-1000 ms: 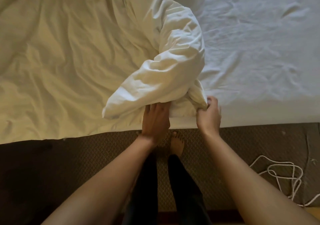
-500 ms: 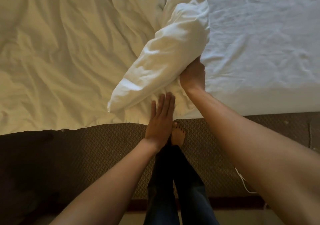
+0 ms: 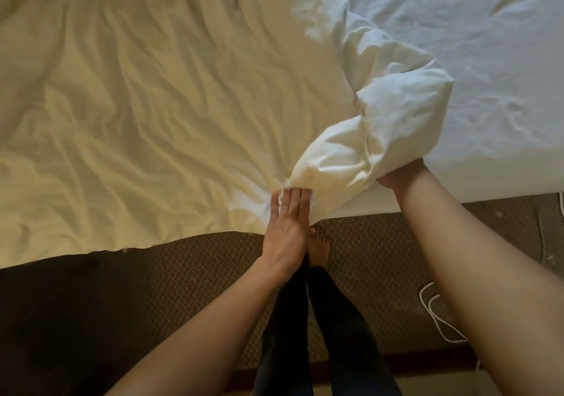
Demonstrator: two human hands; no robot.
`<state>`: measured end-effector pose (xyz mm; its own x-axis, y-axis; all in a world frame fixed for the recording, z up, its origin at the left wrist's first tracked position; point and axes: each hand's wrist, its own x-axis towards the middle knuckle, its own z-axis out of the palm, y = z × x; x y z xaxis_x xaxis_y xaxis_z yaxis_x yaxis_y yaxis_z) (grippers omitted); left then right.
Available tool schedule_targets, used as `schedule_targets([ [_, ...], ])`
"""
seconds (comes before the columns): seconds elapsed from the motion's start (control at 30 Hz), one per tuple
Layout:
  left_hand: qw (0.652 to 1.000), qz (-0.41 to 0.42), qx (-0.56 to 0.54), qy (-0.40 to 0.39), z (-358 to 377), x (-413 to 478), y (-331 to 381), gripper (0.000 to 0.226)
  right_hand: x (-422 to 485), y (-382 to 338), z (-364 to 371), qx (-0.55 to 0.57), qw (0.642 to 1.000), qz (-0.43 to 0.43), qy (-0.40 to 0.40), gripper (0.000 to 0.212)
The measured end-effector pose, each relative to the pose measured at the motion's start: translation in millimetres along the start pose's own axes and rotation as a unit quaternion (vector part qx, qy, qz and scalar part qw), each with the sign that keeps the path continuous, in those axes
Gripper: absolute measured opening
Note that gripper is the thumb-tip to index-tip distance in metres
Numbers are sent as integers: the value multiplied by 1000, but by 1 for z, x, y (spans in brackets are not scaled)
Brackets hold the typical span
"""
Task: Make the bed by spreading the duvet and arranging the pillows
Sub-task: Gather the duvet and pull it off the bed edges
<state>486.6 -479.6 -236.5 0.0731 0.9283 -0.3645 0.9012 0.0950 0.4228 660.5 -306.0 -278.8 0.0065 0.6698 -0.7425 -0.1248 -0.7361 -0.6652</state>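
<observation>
The duvet is seen spread over the left part of the bed, with its near edge hanging just past the mattress edge over the carpet. Its right side is rolled back into a thick fold, so the sheet is left bare on the right, with lots of open room there. The left hand is laid flat and open, fingers together, pressed on the duvet by the fold's lower tip. The right hand is mostly buried under the fold, so its grip can't really be made out. A white cord is partly hidden behind the right arm. The duvet's far end is cut off at the top.
</observation>
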Motion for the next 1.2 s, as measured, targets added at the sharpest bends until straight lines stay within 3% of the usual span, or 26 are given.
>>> schedule_targets([
  [0.03, 1000, 10, 14, -1, -2, 3, 0, 78, -14, -9, 4, 53, 996, 48, 49, 74],
  [0.07, 1000, 11, 20, -5, -1, 5, 0, 78, -23, -16, 5, 165, 983, 82, 1, 64],
  [0.1, 1000, 13, 23, -5, 0, 8, 0, 79, -39, -19, 8, 185, 981, 54, 25, 53],
  [0.17, 999, 12, 39, 1, 2, 14, 1, 83, -62, -13, 12, 66, 982, 29, 176, 31],
  [0.23, 999, 2, 41, 19, 6, 19, 3, 80, -95, -9, 24, -15, 970, -22, 241, 24],
  [0.27, 999, 3, 34, 26, 7, 21, 4, 77, -107, -7, 27, 8, 972, -23, 236, 26],
  [0.33, 999, 0, 23, 32, 9, 22, 3, 73, -137, -7, 39, 80, 988, -14, 133, 24],
  [0.37, 999, -3, 23, 25, 12, 22, 2, 72, -144, -9, 43, 120, 990, 32, 63, 24],
  [0.43, 999, -9, 31, -1, 17, 20, 1, 75, -150, -13, 48, 179, 975, 125, -36, 47],
  [0.53, 996, -19, 82, -28, 22, 22, 4, 80, -128, -29, 54, 231, 960, 154, -40, 44],
  [0.63, 996, -23, 85, 1, 20, 27, 16, 86, -105, -62, 33, 336, 936, 88, -50, 35],
  [0.7, 998, -16, 66, 14, 19, 34, 28, 96, -87, -79, -9, 410, 906, 23, -106, 33],
  [0.77, 998, -15, 61, 19, 20, 44, 45, 99, -80, -86, -50, 570, 812, 25, -125, 40],
  [0.83, 998, -24, 53, 16, 22, 57, 61, 103, -68, -92, -81, 627, 775, 25, 76, 52],
  [0.87, 999, -28, 42, 13, 23, 64, 67, 106, -65, -94, -93, 613, 777, 27, 139, 45],
  [0.9, 999, -31, 30, 11, 23, 71, 71, 109, -67, -90, -96, 567, 804, 42, 176, 35],
  [1.0, 999, -35, 11, 13, 21, 85, 77, 111, -70, -57, -85, 367, 895, 149, 205, 22],
  [1.1, 999, -39, 18, 25, 23, 91, 79, 108, -81, -32, -54, 171, 971, 135, 98, 29],
  [1.2, 999, -29, 25, 18, 20, 90, 75, 111, -71, -52, -39, 180, 981, 67, -26, 53],
])
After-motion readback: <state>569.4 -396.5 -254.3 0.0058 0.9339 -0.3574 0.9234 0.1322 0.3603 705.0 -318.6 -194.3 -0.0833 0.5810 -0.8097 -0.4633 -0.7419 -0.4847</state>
